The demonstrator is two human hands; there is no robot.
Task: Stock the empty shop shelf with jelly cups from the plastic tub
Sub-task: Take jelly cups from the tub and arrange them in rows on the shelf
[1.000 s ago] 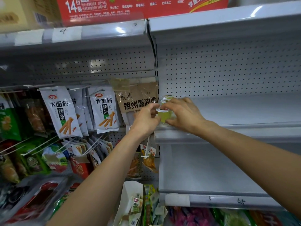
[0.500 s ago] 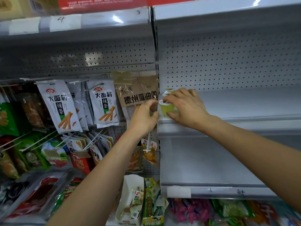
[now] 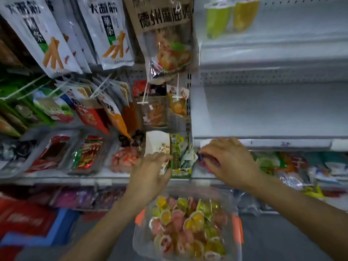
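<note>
A clear plastic tub (image 3: pixel 237 230) with orange clasps sits low in the middle, full of pink, yellow and green jelly cups (image 3: pixel 188 225). Two jelly cups, one green (image 3: pixel 216 19) and one yellow (image 3: pixel 243 14), stand at the left end of the grey upper shelf (image 3: pixel 282 46). My left hand (image 3: pixel 150 172) and my right hand (image 3: pixel 229 162) hover just above the tub's far edge. Their fingers are loosely curled and hold nothing. The image is blurred by motion.
A second bare grey shelf (image 3: pixel 263 110) lies below the upper one. Hanging snack bags (image 3: pixel 47 34) fill the left bay on pegs. Packets (image 3: pixel 86 153) and small boxes (image 3: pixel 178 157) crowd the lower shelf behind my hands. A red and blue crate (image 3: pixel 28 228) sits at bottom left.
My right hand let go of the green cup on the upper shelf. Both hands dropped to the tub, and my view tilted down with them.
</note>
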